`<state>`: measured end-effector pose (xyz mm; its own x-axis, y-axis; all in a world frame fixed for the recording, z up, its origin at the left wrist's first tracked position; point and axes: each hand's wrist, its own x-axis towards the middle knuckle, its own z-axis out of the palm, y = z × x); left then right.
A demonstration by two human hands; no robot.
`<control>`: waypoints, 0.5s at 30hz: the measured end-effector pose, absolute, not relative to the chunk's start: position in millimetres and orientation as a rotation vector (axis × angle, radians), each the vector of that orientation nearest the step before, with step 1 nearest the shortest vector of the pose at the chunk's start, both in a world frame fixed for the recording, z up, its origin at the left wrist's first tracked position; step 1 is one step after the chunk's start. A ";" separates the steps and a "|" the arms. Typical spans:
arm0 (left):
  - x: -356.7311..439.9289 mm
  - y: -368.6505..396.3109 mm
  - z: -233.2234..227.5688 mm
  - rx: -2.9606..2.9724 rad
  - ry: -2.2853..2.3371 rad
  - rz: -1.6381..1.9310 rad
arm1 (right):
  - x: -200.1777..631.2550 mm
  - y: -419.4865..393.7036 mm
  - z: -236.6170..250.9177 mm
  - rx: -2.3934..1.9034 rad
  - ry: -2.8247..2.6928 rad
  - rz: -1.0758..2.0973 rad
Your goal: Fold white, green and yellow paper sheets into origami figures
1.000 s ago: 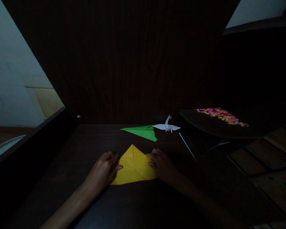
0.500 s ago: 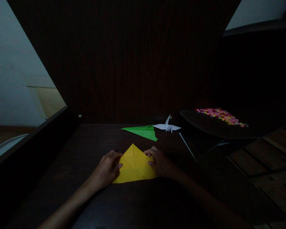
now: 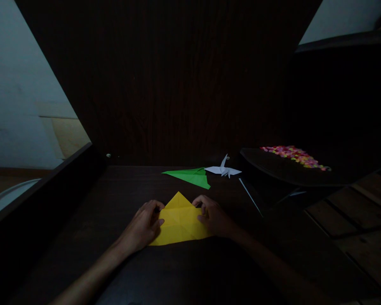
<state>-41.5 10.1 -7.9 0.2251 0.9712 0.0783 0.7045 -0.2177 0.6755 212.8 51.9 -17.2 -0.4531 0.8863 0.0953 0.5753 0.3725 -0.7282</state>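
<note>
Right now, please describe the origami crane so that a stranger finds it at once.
On the dark wooden tabletop, look beyond the folded yellow paper to the far edge. The origami crane sits there, at the right end of the green paper plane. It alone is white with spread wings and a raised point.

I am seeing left hand [image 3: 143, 223] covering left edge of yellow paper [image 3: 179, 224], right hand [image 3: 215, 217] hiding its right edge. Below yellow paper, bottom border is cutting off both forearms [image 3: 97, 270] on my feed. Far right of yellow paper, colourful bits [image 3: 294, 155] are showing too small for me to identify. Far left, dark side panel [image 3: 34, 212] and picture border are partly hiding pale round object [image 3: 10, 196].
</note>
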 end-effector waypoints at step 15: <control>-38.1 8.9 -5.3 2.164 1.497 0.683 | 212.6 47.5 -10.1 -1.305 -2.236 0.776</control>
